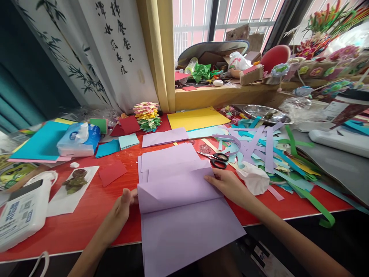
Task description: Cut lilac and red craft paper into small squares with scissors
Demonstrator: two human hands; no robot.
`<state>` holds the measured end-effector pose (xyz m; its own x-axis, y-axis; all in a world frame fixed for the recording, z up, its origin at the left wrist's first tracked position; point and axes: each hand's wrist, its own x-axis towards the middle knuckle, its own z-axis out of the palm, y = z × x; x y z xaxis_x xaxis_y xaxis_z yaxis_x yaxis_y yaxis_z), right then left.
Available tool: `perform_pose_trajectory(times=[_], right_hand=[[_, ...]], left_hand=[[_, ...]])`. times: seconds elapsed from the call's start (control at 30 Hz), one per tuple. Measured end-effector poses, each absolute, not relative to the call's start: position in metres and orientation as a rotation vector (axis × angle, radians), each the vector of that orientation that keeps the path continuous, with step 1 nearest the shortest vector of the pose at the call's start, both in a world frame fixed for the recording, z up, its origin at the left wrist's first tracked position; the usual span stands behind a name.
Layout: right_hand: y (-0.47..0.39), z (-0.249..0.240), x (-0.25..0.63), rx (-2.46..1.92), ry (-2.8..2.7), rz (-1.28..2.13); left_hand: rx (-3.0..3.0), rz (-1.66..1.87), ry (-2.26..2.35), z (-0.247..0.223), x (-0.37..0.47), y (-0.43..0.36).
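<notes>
Light-purple rectangular paper sheets (pixel 187 231) lie at the centre of the glossy red table (pixel 80 238), overhanging its near edge; the top sheet is bent over. The right hand (pixel 230 186) pinches the bent sheet's right side between thumb and fingers. The left hand (pixel 119 211) is at the sheets' left edge; whether its fingers grasp cannot be told. Black-handled metal scissors (pixel 213 156) lie just beyond the right hand, left of multicoloured paper strips (pixel 269 150).

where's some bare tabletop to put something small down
The widest bare patch of red table lies between the white device, red square and left hand. A narrow strip shows between purple paper and right arm. Paper strips, scissors and crumpled tissue crowd the right.
</notes>
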<state>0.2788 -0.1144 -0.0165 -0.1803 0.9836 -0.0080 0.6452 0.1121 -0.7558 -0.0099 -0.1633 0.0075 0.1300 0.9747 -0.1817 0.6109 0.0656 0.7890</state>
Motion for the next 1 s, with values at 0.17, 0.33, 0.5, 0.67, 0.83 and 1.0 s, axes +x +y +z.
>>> perform_pose_trajectory(times=[0.17, 0.33, 0.5, 0.67, 0.83, 1.0], right_hand=[[-0.102, -0.020, 0.274, -1.684, -1.936, 0.706], [-0.093, -0.018, 0.271, -1.808, -2.027, 0.382], [-0.086, -0.022, 0.271, -1.866, -2.102, 0.195], [-0.085, -0.027, 0.272, -1.792, -2.133, 0.175], [-0.083, -0.031, 0.273, -1.742, -2.165, 0.255], [-0.087, -0.030, 0.270, -1.791, -2.158, 0.259]], left_hand=[[1.619, 0.471, 1.788, 0.004, 0.000, -0.142], [1.574, 0.463, 1.787, 0.007, 0.007, -0.123], [1.668, 0.316, 1.755, 0.012, 0.012, -0.114], [1.896, 0.033, 1.925, 0.016, 0.013, -0.107], [1.937, 0.094, 1.921, 0.012, 0.006, -0.101], [1.939, 0.075, 1.871, 0.007, 0.001, -0.102]])
